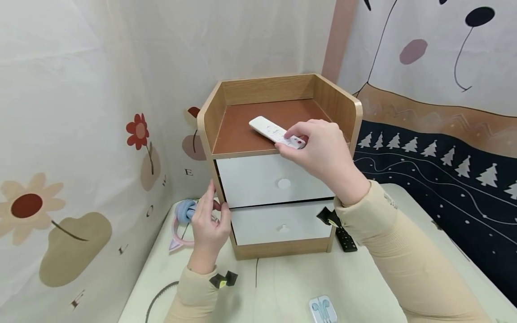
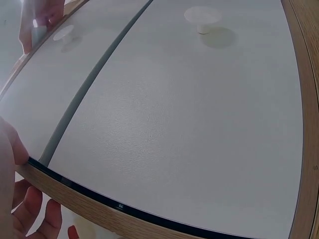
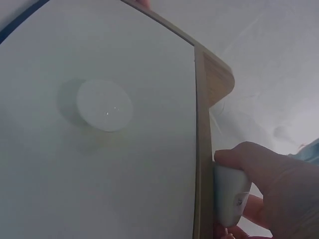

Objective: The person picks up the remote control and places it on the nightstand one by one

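A white remote control is at the front of the open top shelf of a small wooden cabinet. My right hand pinches its near end between thumb and fingers; the right wrist view shows that end of the remote by the shelf's front edge. Against the cabinet's left side my left hand rests, thumb near the front edge and fingers along the side panel. Two white drawers, an upper one and a lower one, stand closed, each with a round white knob.
A black remote lies by the cabinet's right side. Left of it are a blue coiled item and a pink ring-shaped item. Boxed earphones lie near the table's front. Printed fabric hangs behind and beside the table.
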### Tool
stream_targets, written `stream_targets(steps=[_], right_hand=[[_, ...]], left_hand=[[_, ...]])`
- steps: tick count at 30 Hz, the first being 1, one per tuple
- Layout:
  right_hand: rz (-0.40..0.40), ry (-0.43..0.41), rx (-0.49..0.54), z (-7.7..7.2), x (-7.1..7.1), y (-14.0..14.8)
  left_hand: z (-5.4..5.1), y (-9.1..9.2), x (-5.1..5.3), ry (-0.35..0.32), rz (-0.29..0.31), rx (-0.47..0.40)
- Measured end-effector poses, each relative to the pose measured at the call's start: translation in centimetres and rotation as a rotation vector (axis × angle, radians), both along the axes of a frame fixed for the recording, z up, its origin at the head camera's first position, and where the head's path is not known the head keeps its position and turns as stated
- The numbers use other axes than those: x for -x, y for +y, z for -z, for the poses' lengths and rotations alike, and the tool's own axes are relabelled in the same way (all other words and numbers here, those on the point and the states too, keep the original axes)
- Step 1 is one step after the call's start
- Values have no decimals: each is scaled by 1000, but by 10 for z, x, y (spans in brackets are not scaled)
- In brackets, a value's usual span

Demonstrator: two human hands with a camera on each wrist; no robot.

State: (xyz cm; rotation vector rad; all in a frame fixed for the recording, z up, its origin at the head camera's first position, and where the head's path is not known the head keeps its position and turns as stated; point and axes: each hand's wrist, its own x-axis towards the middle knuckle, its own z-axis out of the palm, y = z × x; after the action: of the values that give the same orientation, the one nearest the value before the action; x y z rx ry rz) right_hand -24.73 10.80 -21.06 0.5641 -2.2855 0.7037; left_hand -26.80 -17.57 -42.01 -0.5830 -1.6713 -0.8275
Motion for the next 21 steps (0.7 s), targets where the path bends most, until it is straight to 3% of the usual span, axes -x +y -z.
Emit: stream_targets(steps=[9, 21], right_hand=[[31, -159, -64, -15, 10, -20], [-42, -228, -201, -24, 29, -45]], left_hand=[[-3, -1, -2, -3, 9, -9], [0, -2, -4, -12, -10, -4]])
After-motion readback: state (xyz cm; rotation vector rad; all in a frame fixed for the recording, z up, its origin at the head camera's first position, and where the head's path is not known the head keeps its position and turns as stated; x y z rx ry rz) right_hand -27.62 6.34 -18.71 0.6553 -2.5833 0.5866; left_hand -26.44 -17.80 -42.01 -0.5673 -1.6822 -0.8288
